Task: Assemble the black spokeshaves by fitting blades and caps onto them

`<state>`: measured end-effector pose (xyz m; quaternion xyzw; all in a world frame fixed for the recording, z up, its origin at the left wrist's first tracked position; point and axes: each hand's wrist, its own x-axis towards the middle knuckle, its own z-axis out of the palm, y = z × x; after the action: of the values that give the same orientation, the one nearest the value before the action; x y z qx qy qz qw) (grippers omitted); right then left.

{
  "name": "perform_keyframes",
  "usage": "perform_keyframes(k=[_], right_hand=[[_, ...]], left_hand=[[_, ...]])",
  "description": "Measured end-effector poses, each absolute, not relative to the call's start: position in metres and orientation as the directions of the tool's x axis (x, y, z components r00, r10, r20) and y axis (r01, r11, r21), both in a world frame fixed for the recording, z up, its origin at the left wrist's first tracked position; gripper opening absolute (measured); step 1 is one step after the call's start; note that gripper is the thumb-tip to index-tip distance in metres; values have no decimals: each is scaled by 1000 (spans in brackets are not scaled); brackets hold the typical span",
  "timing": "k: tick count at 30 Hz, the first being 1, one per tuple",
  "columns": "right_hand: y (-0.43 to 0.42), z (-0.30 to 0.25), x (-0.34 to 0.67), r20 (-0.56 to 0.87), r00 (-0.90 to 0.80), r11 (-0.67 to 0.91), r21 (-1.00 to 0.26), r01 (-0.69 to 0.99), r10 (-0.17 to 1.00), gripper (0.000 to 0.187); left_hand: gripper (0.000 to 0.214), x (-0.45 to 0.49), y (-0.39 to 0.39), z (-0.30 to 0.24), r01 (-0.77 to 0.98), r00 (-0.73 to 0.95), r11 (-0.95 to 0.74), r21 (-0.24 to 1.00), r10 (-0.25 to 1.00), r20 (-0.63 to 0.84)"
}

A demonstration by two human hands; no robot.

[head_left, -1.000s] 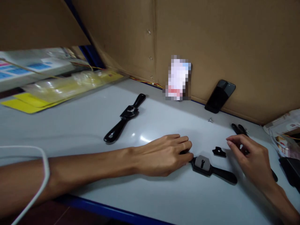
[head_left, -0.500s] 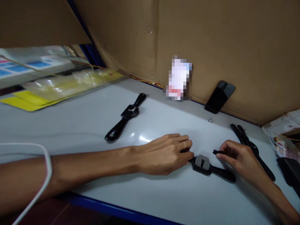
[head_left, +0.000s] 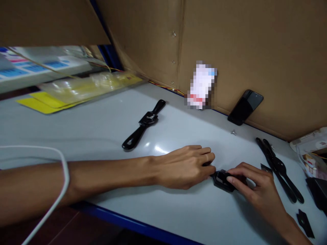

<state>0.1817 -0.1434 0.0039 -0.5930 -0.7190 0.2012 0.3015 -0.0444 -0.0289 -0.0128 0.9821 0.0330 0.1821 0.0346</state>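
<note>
My left hand (head_left: 187,166) is closed around one handle of a black spokeshave (head_left: 220,186) lying on the table. Between the thumb and fingers of my right hand (head_left: 259,187) is a small black cap plate (head_left: 224,177), set over the middle of that spokeshave and covering the grey blade. My right fingers hide the tool's other handle. A second spokeshave (head_left: 146,121), with a wing screw on it, lies farther back to the left. Two more black spokeshave bodies (head_left: 281,166) rest side by side beyond my right hand.
A loose wing screw (head_left: 233,132) lies near a dark phone (head_left: 245,107) leaning on the cardboard wall. A flat black part (head_left: 305,223) sits at the lower right. Yellow sheets in clear plastic (head_left: 76,95) are at the left. A white cable (head_left: 65,170) crosses my left forearm.
My right hand has moved left and down with the cap plate, bringing it from beside the spokeshave onto its blade area. My left hand keeps its hold. The view has shifted slightly.
</note>
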Motion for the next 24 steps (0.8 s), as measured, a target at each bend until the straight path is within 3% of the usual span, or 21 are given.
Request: perform_keyframes(k=[10,13,16,20,24], right_hand=[[-144,4,173,266,-140,277,-598,752,954,11],[-140,9,180,285,-137,273,-524,806,949,16],[-128,15,222,361,-16,173,-408,896,932,24],[-110,14,317,453,217,-80,-303,950,865,28],[-98,-3,380,315,253,-174,-256,951,915,29]], left_hand=[[17,-48,-30,-13,31,921,-996,89,63,385],[20,-48,-29,-15,29,914,-996,84,60,400],[23,-48,-28,-17,23,908,-995,96,61,414],[25,-49,-27,-18,23,906,-993,113,69,418],[25,-49,-27,-18,13,901,-992,129,68,428]])
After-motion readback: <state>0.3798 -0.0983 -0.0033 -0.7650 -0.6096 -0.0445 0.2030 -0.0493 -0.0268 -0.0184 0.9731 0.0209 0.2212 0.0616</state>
